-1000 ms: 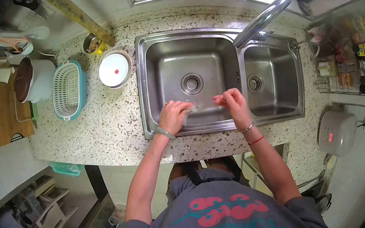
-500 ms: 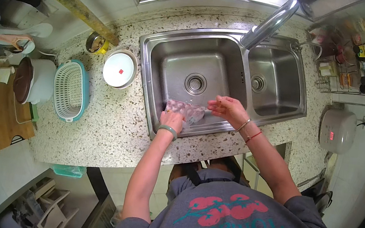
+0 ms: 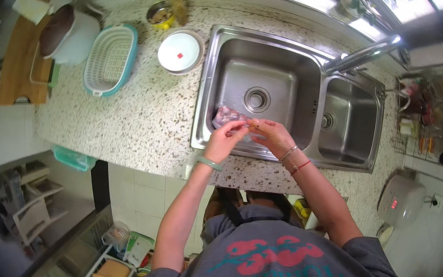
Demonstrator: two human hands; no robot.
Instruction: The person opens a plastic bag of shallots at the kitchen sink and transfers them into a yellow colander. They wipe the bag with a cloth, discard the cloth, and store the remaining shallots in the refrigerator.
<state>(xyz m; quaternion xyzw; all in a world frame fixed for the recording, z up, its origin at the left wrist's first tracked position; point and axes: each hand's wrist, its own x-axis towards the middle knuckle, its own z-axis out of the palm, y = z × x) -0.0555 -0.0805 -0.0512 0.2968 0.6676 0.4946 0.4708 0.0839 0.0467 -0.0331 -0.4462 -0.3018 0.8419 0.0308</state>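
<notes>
A clear plastic bag [image 3: 227, 116] of pinkish-red pieces, like meat, lies in the near left corner of the large sink basin [image 3: 243, 67]. My left hand [image 3: 223, 142] and my right hand [image 3: 274, 137] meet over the bag's right end, fingertips pinched close together. Both seem to hold the bag's loose end, though my fingers cover most of it. A green bangle circles my left wrist.
Right of the basin is a smaller one [image 3: 350, 120], with a faucet [image 3: 363, 55] behind. On the left counter stand a white lidded bowl [image 3: 178, 53], a yellow tin [image 3: 161, 15], a teal-rimmed basket [image 3: 111, 59] and a lidded bin [image 3: 76, 39]. A rice cooker [image 3: 400, 201] sits far right.
My left hand has moved right and now meets my right hand at the bag's end; before, they were apart. The view has shifted, so the counter appears displaced.
</notes>
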